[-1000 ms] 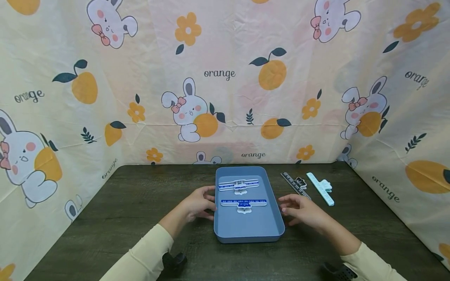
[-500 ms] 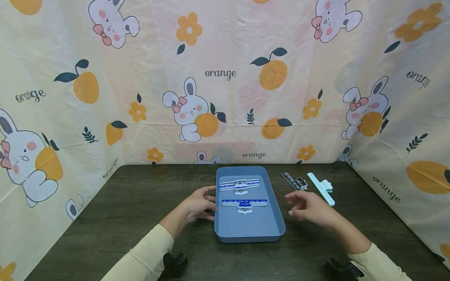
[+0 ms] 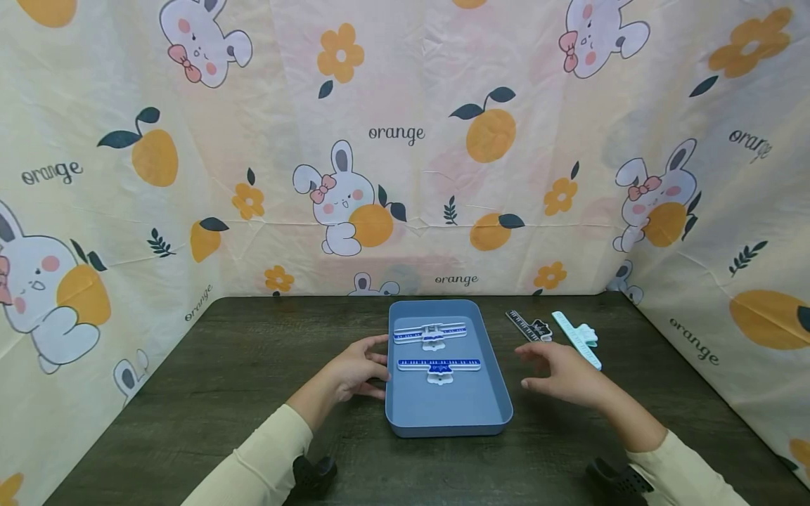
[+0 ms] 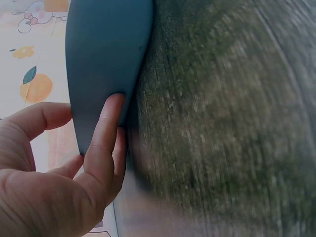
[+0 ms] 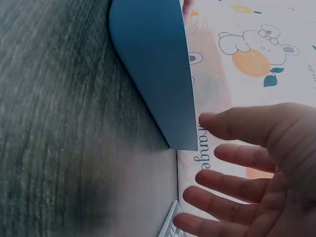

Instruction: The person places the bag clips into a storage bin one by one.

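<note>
My left hand (image 3: 354,370) touches the left wall of a blue rectangular tray (image 3: 443,411). In the left wrist view its extended fingers rest against the tray's outer side (image 4: 106,54), with the thumb near the rim. Inside the tray lie two white clips with blue ruler markings, one farther back (image 3: 430,334) and one nearer (image 3: 439,365). My right hand (image 3: 563,372) hovers right of the tray, apart from it, fingers spread and holding nothing. Just beyond that hand are a black ruler clip (image 3: 528,327), partly hidden by it, and a mint-green clip (image 3: 576,339).
Everything stands on a dark wood-grain table (image 3: 253,351). A cloth (image 3: 418,183) printed with rabbits and oranges hangs behind and along both sides. Dark straps with devices sit at both wrists, near the front of the table.
My right hand has moved away from the tray's right wall, slightly to the right, and its thumb and fingers have spread apart. The left hand, the tray and the clips stay put.
</note>
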{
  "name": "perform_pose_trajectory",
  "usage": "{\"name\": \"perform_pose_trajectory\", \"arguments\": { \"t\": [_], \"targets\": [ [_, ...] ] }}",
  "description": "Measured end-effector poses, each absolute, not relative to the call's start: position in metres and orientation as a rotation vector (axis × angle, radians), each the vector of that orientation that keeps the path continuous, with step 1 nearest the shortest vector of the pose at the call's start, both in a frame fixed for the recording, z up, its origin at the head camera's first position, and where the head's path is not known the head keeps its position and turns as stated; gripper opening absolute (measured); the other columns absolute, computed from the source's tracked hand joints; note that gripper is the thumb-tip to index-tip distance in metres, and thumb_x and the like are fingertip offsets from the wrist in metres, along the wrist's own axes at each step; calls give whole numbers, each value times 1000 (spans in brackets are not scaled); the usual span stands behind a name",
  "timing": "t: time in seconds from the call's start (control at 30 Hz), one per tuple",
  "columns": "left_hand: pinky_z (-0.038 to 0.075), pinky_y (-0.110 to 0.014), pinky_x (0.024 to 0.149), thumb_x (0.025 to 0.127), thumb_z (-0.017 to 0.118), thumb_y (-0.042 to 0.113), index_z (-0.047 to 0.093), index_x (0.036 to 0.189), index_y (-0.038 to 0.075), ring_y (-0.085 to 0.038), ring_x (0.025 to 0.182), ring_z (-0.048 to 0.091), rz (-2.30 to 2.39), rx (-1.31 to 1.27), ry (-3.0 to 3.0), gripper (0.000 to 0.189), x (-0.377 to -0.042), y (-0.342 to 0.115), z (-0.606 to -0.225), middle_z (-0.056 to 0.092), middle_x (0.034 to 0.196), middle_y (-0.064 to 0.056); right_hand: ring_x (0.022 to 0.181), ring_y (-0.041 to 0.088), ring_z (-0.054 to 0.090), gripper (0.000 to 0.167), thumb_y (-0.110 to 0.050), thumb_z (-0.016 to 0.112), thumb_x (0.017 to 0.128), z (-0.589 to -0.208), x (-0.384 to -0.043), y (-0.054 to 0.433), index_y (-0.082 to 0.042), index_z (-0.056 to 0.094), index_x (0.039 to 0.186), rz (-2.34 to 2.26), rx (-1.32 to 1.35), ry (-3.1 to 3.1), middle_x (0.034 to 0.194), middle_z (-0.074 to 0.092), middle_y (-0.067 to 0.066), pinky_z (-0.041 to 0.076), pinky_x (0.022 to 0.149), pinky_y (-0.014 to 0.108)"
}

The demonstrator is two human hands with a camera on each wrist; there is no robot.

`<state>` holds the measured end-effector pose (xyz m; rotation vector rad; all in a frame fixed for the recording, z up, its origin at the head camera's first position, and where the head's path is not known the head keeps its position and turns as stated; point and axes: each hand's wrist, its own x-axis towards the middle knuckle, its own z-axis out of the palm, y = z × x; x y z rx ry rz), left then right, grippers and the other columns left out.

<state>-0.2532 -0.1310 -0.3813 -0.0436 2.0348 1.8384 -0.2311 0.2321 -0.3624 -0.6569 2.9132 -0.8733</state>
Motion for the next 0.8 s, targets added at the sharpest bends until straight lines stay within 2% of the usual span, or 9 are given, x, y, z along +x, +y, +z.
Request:
{"name": "perform_pose_trajectory", "arguments": {
  "t": [0.13, 0.3, 0.4, 0.8],
  "targets": [
    [59, -45, 65, 80, 61, -17, 32, 151, 10, -29, 92, 65, 1843, -39, 2022, 81, -254, -132, -382, 52, 128, -25, 98, 34, 63, 46, -12, 78, 80, -361, -233, 230, 3, 62, 121, -742, -696, 2995, 115, 65, 18, 53, 79, 48],
    [59, -45, 65, 80, 61, -18, 33, 151, 11, -29, 92, 66, 1851, -37, 2012, 81, -254, -133, -383, 53, 127, -25, 83, 24, 58, 44, -10, 80, 77, -360, -237, 228, 1, 65, 116, -622, -717, 3079, 108, 66, 14, 49, 67, 37],
    [59, -45, 65, 80, 61, -18, 33, 151, 11, -29, 92, 66, 1857, -32, 2005, 81, -255, -133, -383, 53, 126, -24, 79, 21, 55, 43, -9, 81, 76, -358, -240, 229, 2, 65, 115, -592, -711, 3099, 106, 66, 14, 45, 64, 34],
    [59, -47, 66, 79, 60, -19, 34, 151, 11, -29, 92, 66, 1894, -15, 1971, 83, -256, -135, -386, 54, 126, -24, 74, 19, 53, 41, -12, 80, 76, -363, -259, 231, 2, 66, 112, -498, -665, 3185, 99, 64, 16, 45, 63, 39]
  ]
}}
